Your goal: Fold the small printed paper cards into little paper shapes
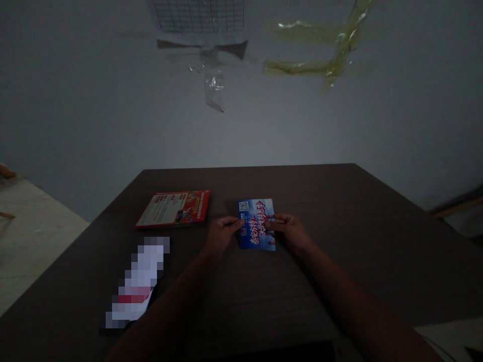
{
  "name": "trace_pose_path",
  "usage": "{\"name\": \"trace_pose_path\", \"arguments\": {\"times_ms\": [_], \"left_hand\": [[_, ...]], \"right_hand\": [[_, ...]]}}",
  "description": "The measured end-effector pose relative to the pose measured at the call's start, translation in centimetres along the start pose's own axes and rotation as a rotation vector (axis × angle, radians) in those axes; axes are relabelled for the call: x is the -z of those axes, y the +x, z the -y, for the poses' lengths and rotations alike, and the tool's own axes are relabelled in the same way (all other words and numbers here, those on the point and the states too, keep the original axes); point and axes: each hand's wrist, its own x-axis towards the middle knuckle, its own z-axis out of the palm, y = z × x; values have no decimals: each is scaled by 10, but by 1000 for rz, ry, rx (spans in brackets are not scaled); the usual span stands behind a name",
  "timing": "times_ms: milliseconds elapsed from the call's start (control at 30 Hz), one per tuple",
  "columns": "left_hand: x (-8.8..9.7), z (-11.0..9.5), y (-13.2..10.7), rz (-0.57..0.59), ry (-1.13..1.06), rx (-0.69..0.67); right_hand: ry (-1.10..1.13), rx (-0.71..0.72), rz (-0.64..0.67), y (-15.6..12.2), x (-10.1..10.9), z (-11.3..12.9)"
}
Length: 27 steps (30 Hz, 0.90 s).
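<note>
Blue printed leaflet (256,234) mid-tabletop (362,241), both hands on it. Left hand (220,234) pinches its edge at 9 o'clock, thumb on top; right hand (296,232) pinches the edge at 3 o'clock, same grip. Opposite-edge hold probably keeps the sheet flat and steady, most of the print uncovered. Can't tell if it's touching the tabletop or just above. Red printed booklet (162,211) lies near 10 o'clock, pixelated item (139,279) at 8, identity unclear; both apart from the leaflet, likely leaving working room.

The leaflet (255,226) looks like smooth paper, the table (309,193) matt wood-grain, the wall tape (302,67) glossy plastic.
</note>
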Motion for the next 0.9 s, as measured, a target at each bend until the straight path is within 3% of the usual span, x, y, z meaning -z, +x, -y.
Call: {"name": "trace_pose_path", "arguments": {"times_ms": [467, 900], "left_hand": [[4, -1, 2, 15, -17, -8], [7, 4, 4, 27, -90, 29]], "right_hand": [[-4, 24, 82, 0, 5, 1], [-65, 70, 38, -1, 5, 0]]}}
